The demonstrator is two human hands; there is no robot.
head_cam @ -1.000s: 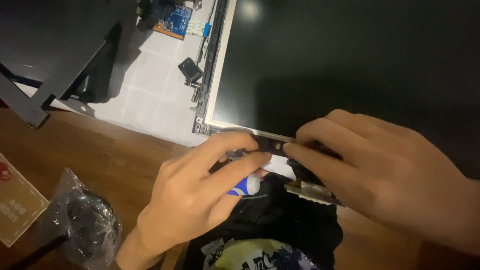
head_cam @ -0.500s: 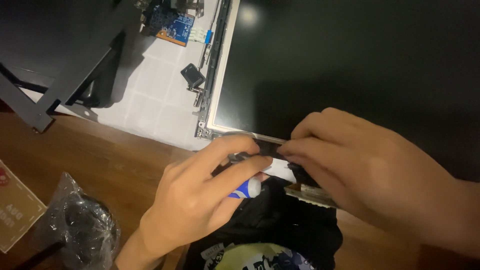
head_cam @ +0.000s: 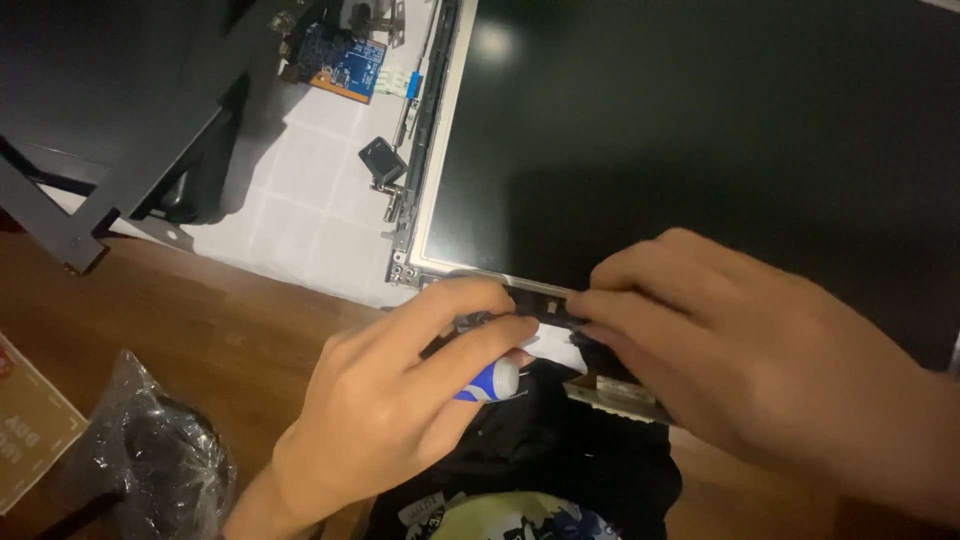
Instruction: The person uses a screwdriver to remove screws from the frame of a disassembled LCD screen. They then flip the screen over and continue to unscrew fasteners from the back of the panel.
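My left hand (head_cam: pixel 400 400) is closed around a small screwdriver with a blue and white handle (head_cam: pixel 487 381), its tip hidden at the near edge of a dark display panel (head_cam: pixel 700 130). My right hand (head_cam: pixel 760 360) rests on the same edge, its fingertips pinching a small dark part (head_cam: pixel 545 305) on the panel's metal frame (head_cam: pixel 430 200). Both hands meet at the lower left of the panel. What lies under the fingers is hidden.
A white mat (head_cam: pixel 300 200) lies under the panel on a wooden table (head_cam: pixel 200 320). A blue circuit board (head_cam: pixel 345 62) and a loose hinge (head_cam: pixel 382 160) lie at the back. A dark stand (head_cam: pixel 90 150) is far left, a plastic-wrapped black object (head_cam: pixel 160 460) and a cardboard box (head_cam: pixel 25 430) near left.
The view has shifted slightly; both hands stay at the panel's near edge, with the left hand's fingers curling a little tighter over the screwdriver.
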